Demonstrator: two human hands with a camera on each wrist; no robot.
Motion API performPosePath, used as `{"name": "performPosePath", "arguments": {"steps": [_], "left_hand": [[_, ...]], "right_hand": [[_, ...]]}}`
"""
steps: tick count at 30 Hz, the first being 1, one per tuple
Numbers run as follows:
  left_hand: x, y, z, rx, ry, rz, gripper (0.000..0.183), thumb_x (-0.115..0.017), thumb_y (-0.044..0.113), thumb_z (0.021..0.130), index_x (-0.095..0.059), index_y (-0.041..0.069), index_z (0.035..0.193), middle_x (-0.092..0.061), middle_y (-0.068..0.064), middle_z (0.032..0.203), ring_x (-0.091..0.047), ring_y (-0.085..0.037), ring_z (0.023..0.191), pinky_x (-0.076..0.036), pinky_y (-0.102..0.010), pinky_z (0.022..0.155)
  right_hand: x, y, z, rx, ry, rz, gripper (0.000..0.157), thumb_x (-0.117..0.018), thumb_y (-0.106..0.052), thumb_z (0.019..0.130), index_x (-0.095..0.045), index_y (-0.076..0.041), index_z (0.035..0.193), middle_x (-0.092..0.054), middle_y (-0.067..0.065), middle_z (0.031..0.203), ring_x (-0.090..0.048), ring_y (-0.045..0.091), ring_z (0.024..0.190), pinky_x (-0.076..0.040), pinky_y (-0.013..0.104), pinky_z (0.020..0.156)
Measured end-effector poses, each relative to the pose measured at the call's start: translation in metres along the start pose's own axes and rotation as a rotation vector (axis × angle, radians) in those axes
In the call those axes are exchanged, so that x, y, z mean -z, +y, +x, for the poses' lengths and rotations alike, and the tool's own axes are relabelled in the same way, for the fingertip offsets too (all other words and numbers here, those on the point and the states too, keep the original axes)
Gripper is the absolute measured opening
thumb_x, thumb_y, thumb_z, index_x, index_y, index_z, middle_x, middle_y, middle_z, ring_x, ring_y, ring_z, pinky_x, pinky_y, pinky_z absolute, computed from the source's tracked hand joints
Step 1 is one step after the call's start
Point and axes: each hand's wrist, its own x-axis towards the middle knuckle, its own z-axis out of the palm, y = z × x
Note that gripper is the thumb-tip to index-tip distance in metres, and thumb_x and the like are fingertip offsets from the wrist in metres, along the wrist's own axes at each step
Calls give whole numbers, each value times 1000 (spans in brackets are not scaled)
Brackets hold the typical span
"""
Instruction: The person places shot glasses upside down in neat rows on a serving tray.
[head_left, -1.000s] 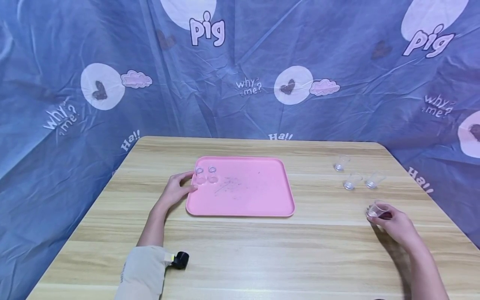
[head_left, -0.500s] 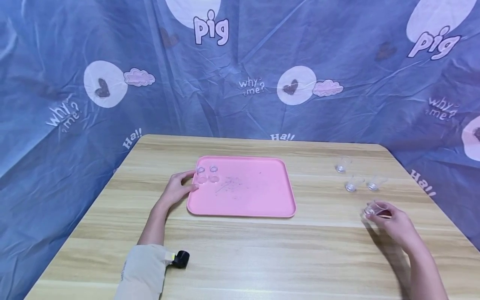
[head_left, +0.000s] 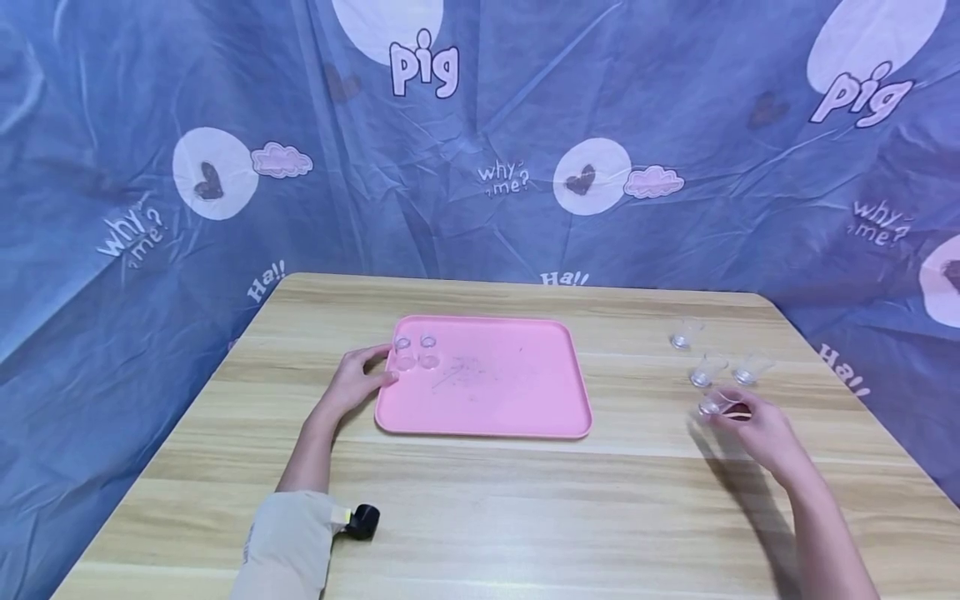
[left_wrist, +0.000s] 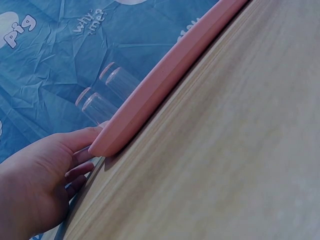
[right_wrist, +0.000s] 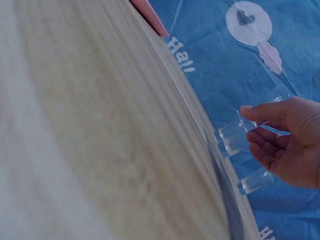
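My left hand [head_left: 352, 382] holds the left rim of a pink tray [head_left: 517, 400], with the thumb reaching over the rim in the left wrist view. Several small clear cups stand at the tray's left end, among them a front cup [head_left: 429, 361]. At the right, my right hand [head_left: 765, 429] pinches another clear cup [head_left: 712, 405] between thumb and fingers. This cup is tilted, and in the right wrist view it is raised off the table. Just beyond it stand a near cup [head_left: 705, 372] and a right-hand cup [head_left: 750, 370].
One more clear cup [head_left: 682, 337] stands farther back on the wooden table [head_left: 525, 517]. Behind the table hangs a blue printed cloth [head_left: 480, 233]. A black camera [head_left: 363, 522] sits at the left sleeve [head_left: 288, 542].
My right hand has moved left and slightly away from me with its cup, coming nearer to the standing cups. The left hand stays at the tray's rim.
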Motion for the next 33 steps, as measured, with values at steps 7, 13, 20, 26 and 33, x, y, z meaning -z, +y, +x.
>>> {"name": "performPosePath", "arguments": {"steps": [7, 13, 20, 26, 33], "left_hand": [[-2, 1, -1, -1, -2, -20, 55, -69, 9, 80, -48, -3, 129, -50, -22, 127, -36, -36, 124, -23, -45, 106], [-2, 3, -1, 9, -2, -14, 56, -69, 10, 80, -48, -2, 130, -50, -21, 127, -36, -36, 124, -22, -45, 106], [-1, 2, -1, -1, -6, -30, 55, -68, 8, 80, -47, -4, 129, -50, -22, 127, -37, -36, 123, -24, -44, 105], [0, 1, 0, -20, 1, -18, 55, -69, 7, 79, -48, -4, 128, -51, -23, 126, -37, -37, 123, -24, -45, 105], [-1, 0, 1, -31, 6, -11, 55, -69, 7, 78, -48, -5, 128, -51, -23, 125, -38, -37, 122, -24, -45, 105]], "right_hand": [[-3, -15, 14, 19, -25, -12, 46, -69, -9, 80, -49, 14, 115, -61, 22, 90, -53, 5, 74, -46, 18, 58], [-5, -33, 23, 14, -67, 17, 50, -68, -13, 82, -47, 14, 119, -61, 21, 93, -55, 8, 77, -47, 17, 61], [-14, -52, 34, 40, -92, 69, 49, -68, -12, 82, -48, 13, 120, -62, 20, 93, -58, 14, 81, -48, 18, 63], [-26, -65, 45, 81, -104, 90, 46, -69, -9, 80, -51, 13, 116, -62, 17, 90, -59, 24, 81, -49, 19, 63], [-41, -78, 58, 121, -121, 112, 42, -69, -5, 80, -53, 13, 114, -61, 16, 88, -59, 27, 81, -49, 21, 64]]}}
